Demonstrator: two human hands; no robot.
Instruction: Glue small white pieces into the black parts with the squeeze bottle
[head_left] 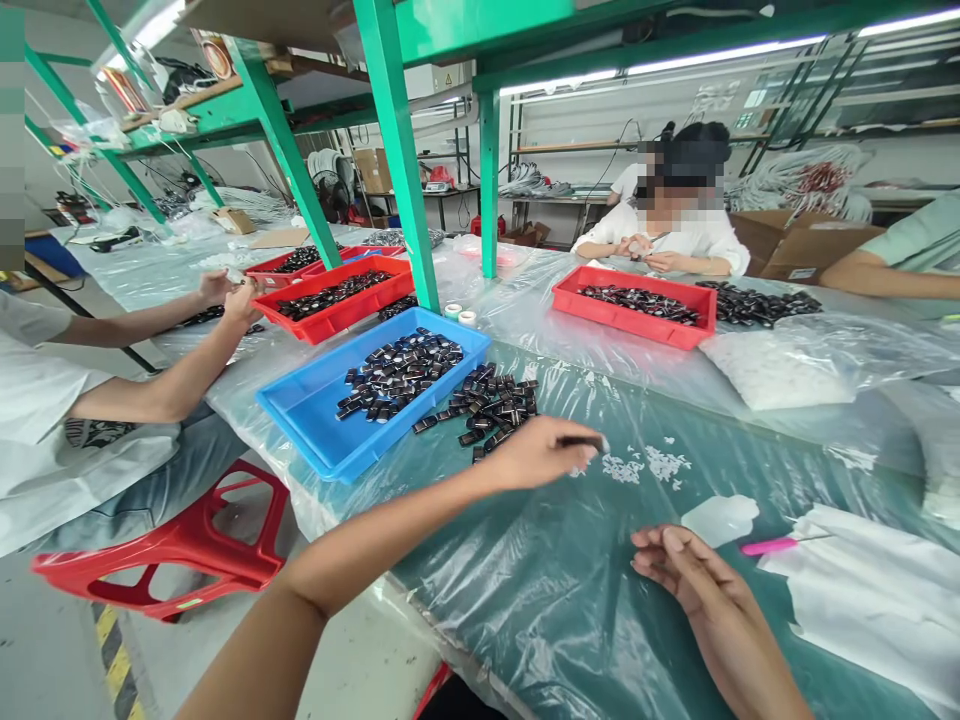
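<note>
My left hand (540, 452) reaches out over the plastic-covered green table (570, 590) and pinches a small dark part (583, 440) between thumb and fingers. It hovers just right of a loose pile of black parts (491, 405) and next to scattered tiny white pieces (645, 465). A blue tray (315, 405) holding more black parts lies left of the pile. My right hand (686, 570) rests on the table nearer to me, fingers loosely curled, with nothing visible in it.
A pink-handled tool (772, 545) lies by white sheets (877, 590) at right. Red trays (634, 305) (337, 300) of black parts stand further back. A green post (401, 150) rises behind the blue tray. Co-workers sit left, opposite and far right. A red stool (187, 545) stands left.
</note>
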